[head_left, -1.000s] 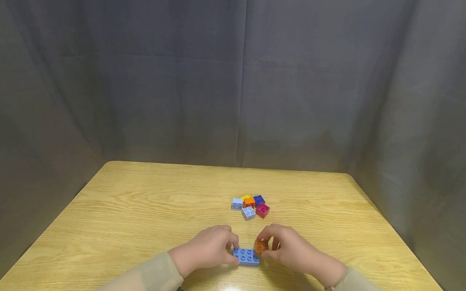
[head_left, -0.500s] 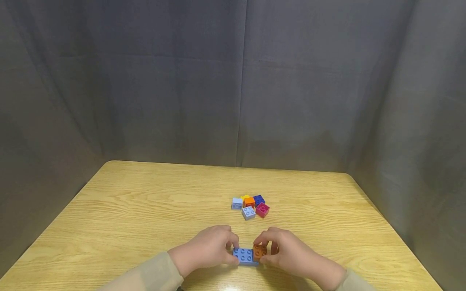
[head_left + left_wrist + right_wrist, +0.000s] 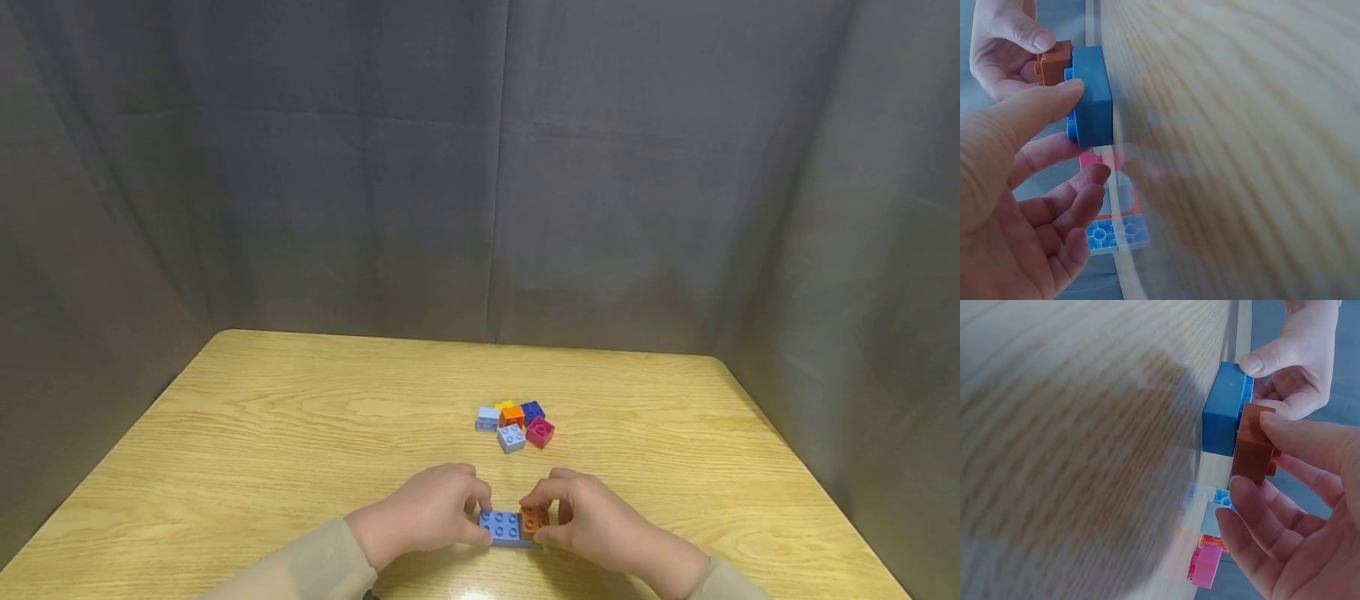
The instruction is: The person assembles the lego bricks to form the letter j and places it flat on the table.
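Observation:
A long blue toy brick (image 3: 500, 527) lies studs up on the table near the front. My left hand (image 3: 431, 510) pinches its left end between thumb and index finger, the other fingers loosely bent in the left wrist view. Over the right end of the blue brick is a square brown-orange brick (image 3: 1254, 442), studs up, pinched by my right hand (image 3: 600, 523) between thumb and fingers. The two bricks meet at the blue one's studded face (image 3: 1069, 75); whether they are pressed fully together I cannot tell.
Beyond the hands is a group of small bricks: two pale blue (image 3: 512, 437), an orange (image 3: 512, 417), a yellow (image 3: 504, 406), a dark blue (image 3: 532, 411) and a magenta one (image 3: 540, 432). Grey curtains (image 3: 360, 183) surround the wooden table (image 3: 300, 417).
My right hand has brought the brown-orange brick from a tilt to level, slightly left, onto the blue brick's right end. The left hand holds still on the blue brick.

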Available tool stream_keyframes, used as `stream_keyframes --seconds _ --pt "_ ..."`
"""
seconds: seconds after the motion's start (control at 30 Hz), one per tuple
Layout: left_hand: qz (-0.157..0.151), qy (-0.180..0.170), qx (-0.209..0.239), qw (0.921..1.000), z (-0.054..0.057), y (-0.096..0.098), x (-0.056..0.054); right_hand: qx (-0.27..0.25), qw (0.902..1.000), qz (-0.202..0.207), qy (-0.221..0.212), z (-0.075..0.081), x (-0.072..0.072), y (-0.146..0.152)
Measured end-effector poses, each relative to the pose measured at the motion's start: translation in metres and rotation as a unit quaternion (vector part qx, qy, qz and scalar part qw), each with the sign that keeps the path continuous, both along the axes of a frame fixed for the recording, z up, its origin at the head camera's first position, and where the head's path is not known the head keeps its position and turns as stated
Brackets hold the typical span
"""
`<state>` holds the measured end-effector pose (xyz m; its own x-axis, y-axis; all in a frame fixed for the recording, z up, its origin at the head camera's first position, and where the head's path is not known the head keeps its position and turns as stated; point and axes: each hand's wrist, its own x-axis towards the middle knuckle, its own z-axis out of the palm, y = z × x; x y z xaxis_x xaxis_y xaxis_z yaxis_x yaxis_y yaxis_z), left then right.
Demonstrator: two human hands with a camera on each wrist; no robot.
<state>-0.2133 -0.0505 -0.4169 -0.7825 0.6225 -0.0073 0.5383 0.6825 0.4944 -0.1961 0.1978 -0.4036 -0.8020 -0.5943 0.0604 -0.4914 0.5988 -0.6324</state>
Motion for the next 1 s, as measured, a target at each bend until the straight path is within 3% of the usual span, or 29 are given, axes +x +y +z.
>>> stream_keyframes --seconds 0.67,0.87,1.0 --pt "-0.005 -0.009 -0.001 0.9999 0.002 0.003 -0.003 0.0 1.0 -0.001 -0.002 0.0 0.0 -0.002" --pt "-0.028 -0.022 -0.022 0.9991 0.01 0.004 -0.011 -0.003 1.0 0.002 0.003 0.0 0.001 -0.002" --pt "-0.032 -0.044 -0.024 0.9982 0.019 0.004 -0.024 -0.002 1.0 0.008 0.004 0.001 0.001 -0.002"
